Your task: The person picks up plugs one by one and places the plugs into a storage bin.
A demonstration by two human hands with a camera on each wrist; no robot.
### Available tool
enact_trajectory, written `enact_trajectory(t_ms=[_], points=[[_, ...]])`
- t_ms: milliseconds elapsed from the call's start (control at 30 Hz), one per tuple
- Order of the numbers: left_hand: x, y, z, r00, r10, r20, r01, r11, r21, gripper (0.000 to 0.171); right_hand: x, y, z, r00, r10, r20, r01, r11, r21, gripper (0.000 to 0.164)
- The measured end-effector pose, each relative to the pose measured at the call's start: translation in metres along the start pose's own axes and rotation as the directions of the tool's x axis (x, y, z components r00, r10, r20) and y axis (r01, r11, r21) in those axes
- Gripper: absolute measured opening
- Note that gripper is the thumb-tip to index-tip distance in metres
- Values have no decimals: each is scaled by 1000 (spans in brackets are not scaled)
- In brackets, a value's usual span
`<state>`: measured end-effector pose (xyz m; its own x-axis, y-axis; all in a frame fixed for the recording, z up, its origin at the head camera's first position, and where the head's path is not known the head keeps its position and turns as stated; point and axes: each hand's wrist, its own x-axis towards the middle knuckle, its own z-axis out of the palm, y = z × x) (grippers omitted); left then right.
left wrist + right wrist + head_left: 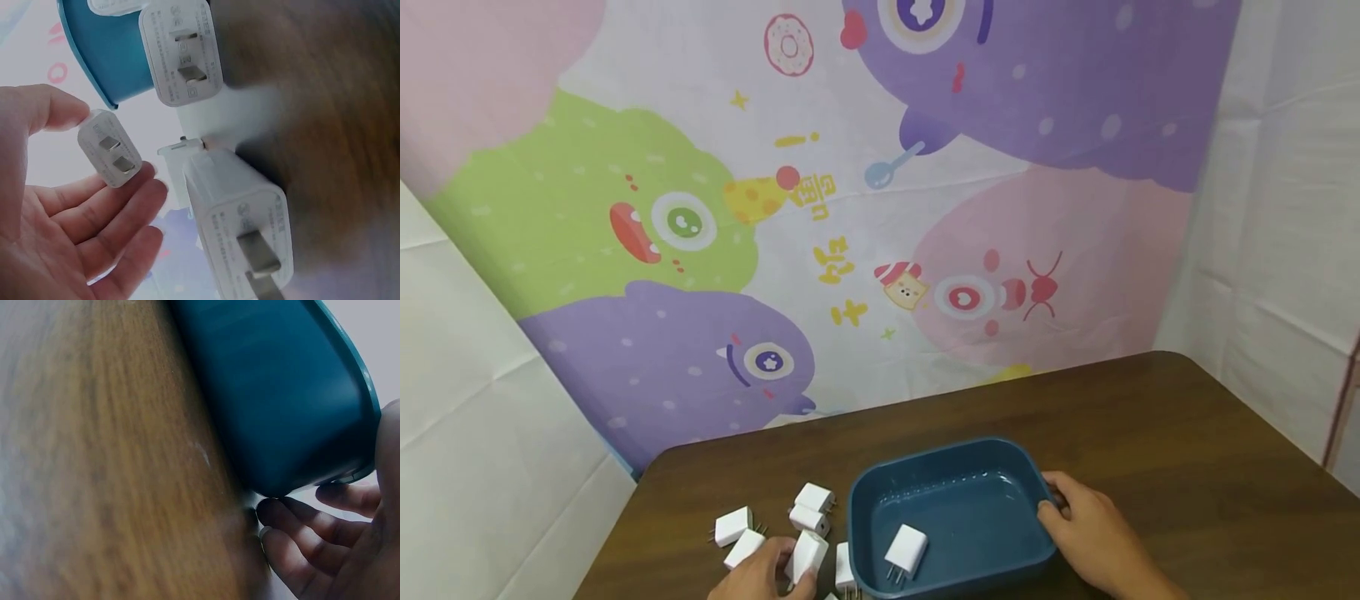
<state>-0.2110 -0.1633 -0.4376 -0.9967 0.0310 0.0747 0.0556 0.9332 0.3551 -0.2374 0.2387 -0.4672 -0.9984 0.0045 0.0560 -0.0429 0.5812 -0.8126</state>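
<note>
My left hand [762,577] pinches a white two-prong charger plug [808,553] between thumb and fingers, just left of the blue tray. In the left wrist view this plug [100,140] shows its pronged face, with the thumb at one end and fingertips at the other. My right hand [1093,533] grips the right end of the blue tray [981,521], thumb at the rim and fingers against the outer wall. One white charger plug [907,546] lies inside the tray, near its left front corner. In the right wrist view the fingers [306,540] are at the tray's lower edge.
Several more white plugs lie left of the tray, among them an upper plug [815,497], a far left plug [733,527] and one beside the tray wall [844,567]. Behind the brown table [1150,433] hangs a cartoon-printed cloth [850,367].
</note>
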Motion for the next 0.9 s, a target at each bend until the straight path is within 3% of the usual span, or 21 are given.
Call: enact_trajectory(t_ms=[533,633,900], points=[[-8,14,2,986,40,-159,-43,999,-17,36,-1,-1,1,1000,-2,-12,2,1000,-30,36],[-8,18,2,983,23,-182,-31,999,-39,36,-1,-1,1,1000,-7,-15,6,999,-32,35],[-9,26,4,958,11,-286,-27,998,-53,38,0,0,1,1000,-10,-9,10,1000,-29,35]])
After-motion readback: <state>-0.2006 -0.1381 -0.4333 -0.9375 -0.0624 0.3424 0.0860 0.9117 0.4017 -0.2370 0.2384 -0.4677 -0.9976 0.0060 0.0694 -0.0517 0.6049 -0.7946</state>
